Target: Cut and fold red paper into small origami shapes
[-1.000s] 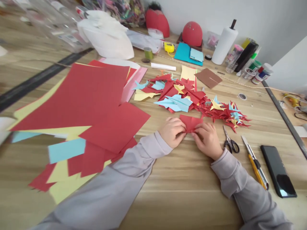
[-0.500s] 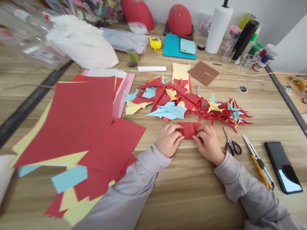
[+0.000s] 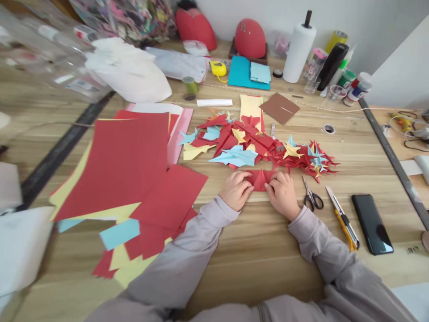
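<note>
A small piece of red folded paper (image 3: 260, 180) lies on the wooden table between my hands, with a raised triangular fold at its middle. My left hand (image 3: 237, 190) pinches its left end, and my right hand (image 3: 282, 193) pinches the right end. Fingers of both hands are closed on the paper and hide its ends. Just beyond it is a heap of folded paper pieces (image 3: 228, 141) in red, blue and yellow, including a light blue paper plane (image 3: 234, 155). Small pointed red pieces (image 3: 304, 158) make up the heap's right part.
Large red sheets (image 3: 130, 156) are stacked at left. Right of my hands lie scissors (image 3: 313, 199), a utility knife (image 3: 342, 219) and a phone (image 3: 372, 223). Farther back are brown paper (image 3: 279, 108), a yellow tape measure (image 3: 218, 69), a white bottle (image 3: 299, 53) and white tape (image 3: 329, 129).
The red paper's middle crease now stands as a wider triangular fold. Both hands keep their hold at its ends. The camera view has shifted slightly, showing more of my sleeves and torso.
</note>
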The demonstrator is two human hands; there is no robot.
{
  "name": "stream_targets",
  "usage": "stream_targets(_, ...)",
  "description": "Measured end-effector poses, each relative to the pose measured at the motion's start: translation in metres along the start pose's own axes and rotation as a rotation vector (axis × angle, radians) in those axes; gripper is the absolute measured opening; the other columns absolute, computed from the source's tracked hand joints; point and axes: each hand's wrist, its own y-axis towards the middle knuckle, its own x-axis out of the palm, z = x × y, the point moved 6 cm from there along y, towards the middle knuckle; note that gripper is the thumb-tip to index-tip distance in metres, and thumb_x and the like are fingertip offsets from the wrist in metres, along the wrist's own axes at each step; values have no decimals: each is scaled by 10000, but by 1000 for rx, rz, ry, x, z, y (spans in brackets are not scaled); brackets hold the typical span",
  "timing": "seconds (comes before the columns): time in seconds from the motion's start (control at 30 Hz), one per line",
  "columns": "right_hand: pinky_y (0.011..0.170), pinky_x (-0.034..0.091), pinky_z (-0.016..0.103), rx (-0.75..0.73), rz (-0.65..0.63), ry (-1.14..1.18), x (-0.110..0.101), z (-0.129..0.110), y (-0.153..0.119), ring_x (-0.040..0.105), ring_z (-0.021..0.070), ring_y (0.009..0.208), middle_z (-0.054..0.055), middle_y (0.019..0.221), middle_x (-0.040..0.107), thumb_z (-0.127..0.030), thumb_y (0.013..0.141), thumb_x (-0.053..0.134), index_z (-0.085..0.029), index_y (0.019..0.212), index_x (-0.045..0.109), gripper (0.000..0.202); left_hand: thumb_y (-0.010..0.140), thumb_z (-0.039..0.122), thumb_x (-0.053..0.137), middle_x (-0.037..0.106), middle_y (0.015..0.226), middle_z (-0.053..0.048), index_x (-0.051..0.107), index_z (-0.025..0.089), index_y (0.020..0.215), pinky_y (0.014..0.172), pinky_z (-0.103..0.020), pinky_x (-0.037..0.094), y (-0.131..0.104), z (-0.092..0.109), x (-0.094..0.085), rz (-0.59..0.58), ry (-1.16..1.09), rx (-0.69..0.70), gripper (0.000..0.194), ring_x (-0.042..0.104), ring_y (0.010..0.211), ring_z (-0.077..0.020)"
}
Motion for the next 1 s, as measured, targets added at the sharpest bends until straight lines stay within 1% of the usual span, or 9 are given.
stream_targets(0.13, 738, 338, 360, 11, -1, -23, 1, 1, 2, 465, 219, 867, 69, 900, 607, -280, 903, 505, -183, 715, 645, 254, 850, 267, 511, 625, 1077, -84, 623, 188, 698, 904, -439, 442, 4, -1, 4, 0, 19, -26, 205, 520, 1031, -245)
stream_targets(0.37, 751, 334, 369, 73, 40, -92, 0, 2, -2, 470, 238, 898, 84, 919, 598, -308, 880, 536, -182, 728, 652, 229, 794, 212, 537, 615, 1081, -106, 618, 177, 647, 880, -475, 444, 8, 5, 11, 37, 104, -176, 171, 521, 1015, -280)
stream_targets(0.47, 737, 331, 369, 113, 46, -107, 0, 4, -4, 470, 239, 880, 90, 914, 584, -336, 869, 552, -184, 710, 644, 239, 789, 223, 545, 607, 1089, -116, 610, 173, 636, 879, -473, 446, 6, 8, 10, 65, 104, -191, 173, 520, 1024, -286)
stream_targets(0.63, 718, 323, 364, 137, 46, -113, -1, 3, -6, 466, 239, 871, 85, 902, 572, -352, 854, 570, -189, 651, 618, 264, 775, 216, 566, 603, 1111, -110, 592, 178, 613, 876, -474, 452, 2, 10, 7, 109, 95, -229, 168, 522, 1045, -294)
stream_targets(0.77, 713, 317, 367, 152, 66, -104, -4, 1, -8, 459, 242, 868, 87, 893, 570, -345, 852, 571, -190, 632, 603, 271, 791, 218, 558, 598, 1132, -121, 591, 171, 627, 909, -465, 443, 1, 12, 7, 96, 87, -233, 174, 517, 1057, -289)
stream_targets(0.87, 728, 314, 372, 163, 56, -80, -5, 0, -10, 456, 239, 868, 90, 902, 562, -341, 861, 561, -189, 626, 602, 283, 792, 228, 558, 577, 1165, -129, 586, 172, 629, 923, -482, 432, -1, 12, 6, 86, 76, -245, 174, 504, 1077, -293)
stream_targets(1.0, 730, 311, 373, 171, 50, -65, -5, -1, -12, 455, 233, 857, 83, 897, 560, -328, 859, 561, -190, 620, 597, 278, 783, 224, 561, 569, 1156, -126, 583, 179, 627, 919, -506, 431, -3, 14, 4, 95, 65, -234, 164, 497, 1088, -301)
